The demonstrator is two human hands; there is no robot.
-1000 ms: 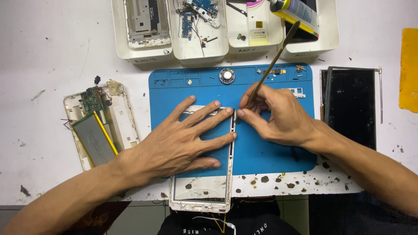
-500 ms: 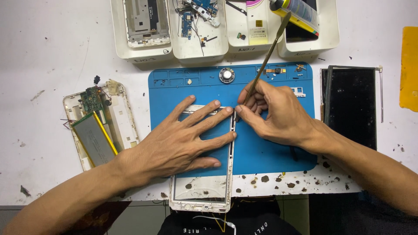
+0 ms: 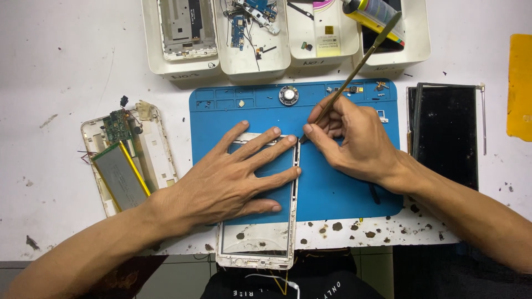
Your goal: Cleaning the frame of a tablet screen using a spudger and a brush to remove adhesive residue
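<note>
Left hand (image 3: pixel 235 180) flat, palm down, fingers spread wide over white rectangular tablet frame with transparent front glass (image 3: pixel 257 243), pressing on it, gripping nothing

Frame lying lengthwise toward the body, upper half on blue rubber work mat (image 3: pixel 338 188), lower end past the mat edge and over the front edge of white, stained table (image 3: pixel 55 66)

Right hand (image 3: pixel 352 141) closed in a pen-like pinch around thin, long metal prying tool with flat end (image 3: pixel 360 63), thumb and first fingers tight on the lower shaft; tip down at the upper right corner of the frame, just beside the left fingertips (image 3: pixel 292 138), upper end slanting up and away to the right

Left of the mat, open white tablet back shell with grey flat battery and green circuit board (image 3: pixel 124 160). Right of the mat, black rectangular display panel (image 3: pixel 446 133), and further right a yellow flat piece (image 3: pixel 521 86) at the picture edge. Behind the mat, row of white plastic trays (image 3: pixel 183 69) with small parts, cables and a yellow tube. Small round silver speaker (image 3: pixel 288 95) in the mat's top compartments
</note>
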